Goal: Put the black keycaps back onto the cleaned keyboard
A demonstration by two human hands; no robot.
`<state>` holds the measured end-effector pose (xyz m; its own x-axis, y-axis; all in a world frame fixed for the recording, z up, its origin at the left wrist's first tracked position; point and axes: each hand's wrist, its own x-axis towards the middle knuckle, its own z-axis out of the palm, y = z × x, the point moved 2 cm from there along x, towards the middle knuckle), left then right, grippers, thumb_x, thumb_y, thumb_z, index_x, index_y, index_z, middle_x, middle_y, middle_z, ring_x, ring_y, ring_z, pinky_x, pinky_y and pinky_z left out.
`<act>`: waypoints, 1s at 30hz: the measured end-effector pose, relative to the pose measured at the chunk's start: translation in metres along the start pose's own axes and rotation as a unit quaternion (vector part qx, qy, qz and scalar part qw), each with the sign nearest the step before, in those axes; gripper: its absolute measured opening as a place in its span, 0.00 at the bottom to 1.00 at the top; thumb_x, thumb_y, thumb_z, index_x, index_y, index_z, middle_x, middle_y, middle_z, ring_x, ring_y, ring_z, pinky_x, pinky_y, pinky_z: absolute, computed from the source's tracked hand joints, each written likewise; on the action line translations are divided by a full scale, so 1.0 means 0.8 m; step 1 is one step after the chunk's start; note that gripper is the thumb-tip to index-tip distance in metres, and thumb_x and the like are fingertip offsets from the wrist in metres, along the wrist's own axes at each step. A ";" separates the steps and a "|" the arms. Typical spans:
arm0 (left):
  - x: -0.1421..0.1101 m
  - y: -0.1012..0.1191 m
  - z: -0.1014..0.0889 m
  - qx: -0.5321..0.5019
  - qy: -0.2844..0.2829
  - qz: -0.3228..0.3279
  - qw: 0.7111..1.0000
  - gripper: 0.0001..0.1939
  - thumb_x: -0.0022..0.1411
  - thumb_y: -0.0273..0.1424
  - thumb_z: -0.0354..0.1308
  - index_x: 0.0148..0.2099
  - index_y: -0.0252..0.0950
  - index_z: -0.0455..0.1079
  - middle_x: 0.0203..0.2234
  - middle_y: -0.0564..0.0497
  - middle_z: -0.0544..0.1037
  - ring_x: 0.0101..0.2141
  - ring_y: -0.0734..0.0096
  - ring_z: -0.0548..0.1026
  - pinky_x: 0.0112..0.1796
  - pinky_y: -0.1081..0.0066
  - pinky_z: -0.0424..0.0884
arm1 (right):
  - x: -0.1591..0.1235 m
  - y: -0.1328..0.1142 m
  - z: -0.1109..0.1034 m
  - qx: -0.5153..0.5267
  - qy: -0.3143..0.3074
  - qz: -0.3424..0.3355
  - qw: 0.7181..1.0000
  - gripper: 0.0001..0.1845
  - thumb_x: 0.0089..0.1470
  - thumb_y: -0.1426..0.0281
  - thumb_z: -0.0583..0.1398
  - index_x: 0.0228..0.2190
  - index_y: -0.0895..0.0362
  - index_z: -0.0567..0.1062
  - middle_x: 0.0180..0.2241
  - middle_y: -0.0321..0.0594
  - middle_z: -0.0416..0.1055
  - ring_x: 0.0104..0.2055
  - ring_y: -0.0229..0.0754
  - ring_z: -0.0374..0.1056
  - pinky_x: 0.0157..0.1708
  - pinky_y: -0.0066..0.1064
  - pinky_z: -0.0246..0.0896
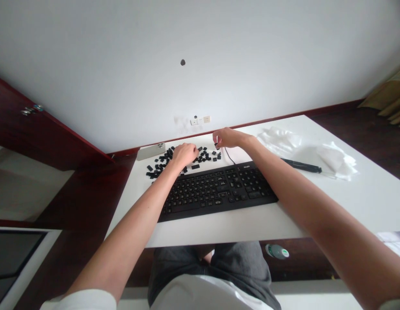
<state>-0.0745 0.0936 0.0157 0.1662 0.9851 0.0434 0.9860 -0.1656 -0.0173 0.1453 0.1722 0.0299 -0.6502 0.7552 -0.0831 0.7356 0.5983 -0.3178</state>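
Note:
A black keyboard (200,191) lies on the white table in front of me, its key positions showing small pale marks, many apparently without caps. Behind it are spread many loose black keycaps (161,164). My left hand (186,154) rests among them with its fingers curled; whatever they hold, if anything, is hidden. Farther right, near the table's back edge, my right hand (230,137) pinches a black keycap (217,146) between thumb and fingers, slightly above the tabletop. The keyboard's cable (230,156) runs back beneath that hand.
A phone (151,151) lies at the back left of the table (200,232). To the right are crumpled white plastic (279,140), a long dark object (301,165) and a white bundle (337,160). The wall (148,86) stands behind. A bottle (277,251) is below the front edge.

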 end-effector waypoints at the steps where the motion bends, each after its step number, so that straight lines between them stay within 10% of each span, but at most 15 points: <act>1: 0.000 0.000 0.001 0.003 0.000 -0.001 1.000 0.19 0.75 0.33 0.50 0.44 0.37 0.83 0.41 0.39 0.85 0.41 0.53 0.82 0.44 0.60 0.75 | -0.002 0.003 -0.006 -0.001 0.009 0.006 1.000 0.12 0.59 0.68 0.69 0.45 0.55 0.82 0.45 0.45 0.84 0.45 0.49 0.78 0.43 0.37 0.70; 7: -0.001 0.002 0.009 0.030 0.001 -0.009 1.000 0.23 0.79 0.34 0.44 0.49 0.36 0.82 0.44 0.37 0.85 0.43 0.52 0.83 0.45 0.59 0.75 | -0.028 0.033 -0.060 0.021 0.058 0.065 0.996 0.14 0.59 0.66 0.68 0.47 0.53 0.83 0.43 0.43 0.84 0.41 0.48 0.79 0.40 0.40 0.71; 12: 0.000 0.004 0.015 0.040 -0.010 -0.005 0.999 0.24 0.80 0.33 0.41 0.51 0.34 0.81 0.45 0.35 0.84 0.46 0.49 0.82 0.48 0.55 0.74 | -0.053 0.049 -0.090 0.019 -0.025 0.068 0.997 0.10 0.58 0.62 0.70 0.43 0.48 0.86 0.36 0.34 0.85 0.41 0.49 0.81 0.40 0.41 0.73; 17: 0.001 0.007 0.012 0.044 -0.010 -0.006 0.999 0.23 0.78 0.29 0.43 0.49 0.34 0.81 0.46 0.34 0.84 0.47 0.49 0.81 0.49 0.55 0.74 | -0.068 0.038 -0.095 0.046 -0.127 0.091 0.987 0.08 0.52 0.59 0.76 0.33 0.48 0.87 0.34 0.35 0.84 0.41 0.52 0.81 0.44 0.44 0.75; 30: 0.004 0.003 0.004 -0.003 0.011 -0.023 1.000 0.20 0.75 0.29 0.47 0.39 0.36 0.81 0.40 0.40 0.83 0.42 0.56 0.79 0.45 0.62 0.72 | -0.062 0.040 -0.081 0.053 -0.164 0.101 0.980 0.10 0.52 0.58 0.74 0.35 0.48 0.87 0.38 0.39 0.85 0.46 0.57 0.80 0.45 0.49 0.75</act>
<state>-0.0713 0.0967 0.0128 0.1199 0.9906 0.0662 0.9928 -0.1196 -0.0092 0.2131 0.1713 0.0848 -0.5318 0.7187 -0.4479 0.8433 0.4009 -0.3580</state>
